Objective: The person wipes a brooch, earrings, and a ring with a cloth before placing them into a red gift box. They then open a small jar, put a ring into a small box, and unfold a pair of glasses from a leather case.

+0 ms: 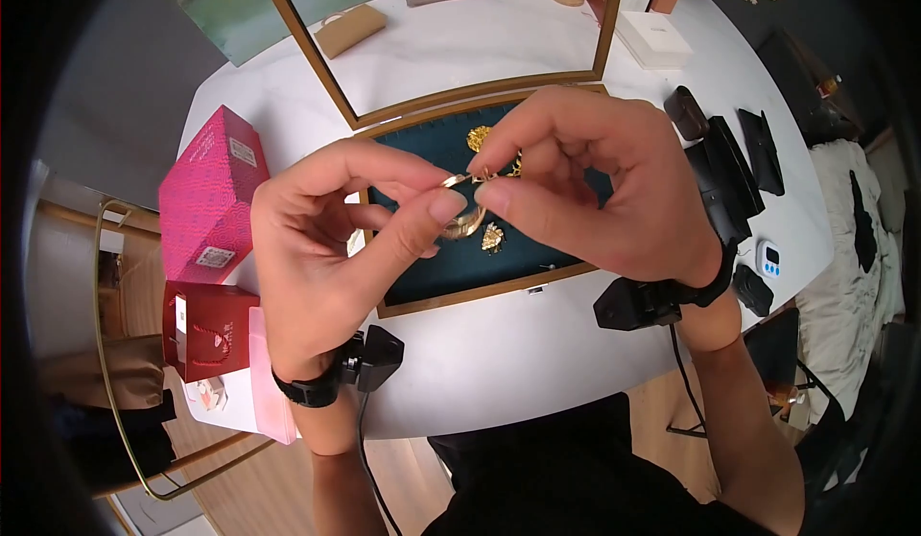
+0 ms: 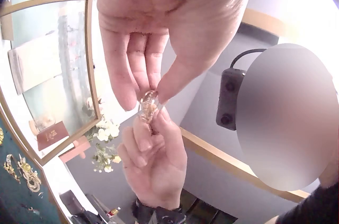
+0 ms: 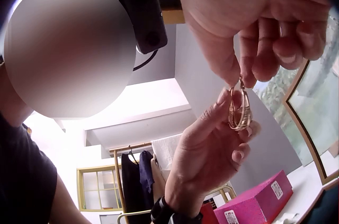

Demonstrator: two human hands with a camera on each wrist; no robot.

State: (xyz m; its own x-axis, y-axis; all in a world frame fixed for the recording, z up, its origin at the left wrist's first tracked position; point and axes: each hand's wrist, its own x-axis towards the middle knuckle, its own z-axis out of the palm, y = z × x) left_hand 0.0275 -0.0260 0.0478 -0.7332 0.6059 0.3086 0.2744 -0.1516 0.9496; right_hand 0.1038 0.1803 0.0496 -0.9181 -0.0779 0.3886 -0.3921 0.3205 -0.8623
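Observation:
Between my two hands is a thin gold bangle point(image 1: 465, 225), held up over a shallow wooden jewelry case point(image 1: 451, 303) lined in dark green. My left hand point(image 1: 321, 234) pinches one side of it between thumb and fingertips. At the other end, my right hand point(image 1: 624, 186) pinches it by thumb and index finger. In the right wrist view the bangle point(image 3: 241, 115) shows several slim bands meeting at the top under the right fingertips. Below the hands, a round gold ornament point(image 1: 479, 137) and a gold leaf-like piece point(image 1: 492, 239) lie on the lining.
The case's glass lid point(image 1: 360, 120) stands raised at the back. At left are a pink box point(image 1: 206, 196) and a red gift bag point(image 1: 206, 335). Dark cases point(image 1: 721, 176) and a small white device point(image 1: 768, 258) lie at right, with a white box point(image 1: 654, 39) behind.

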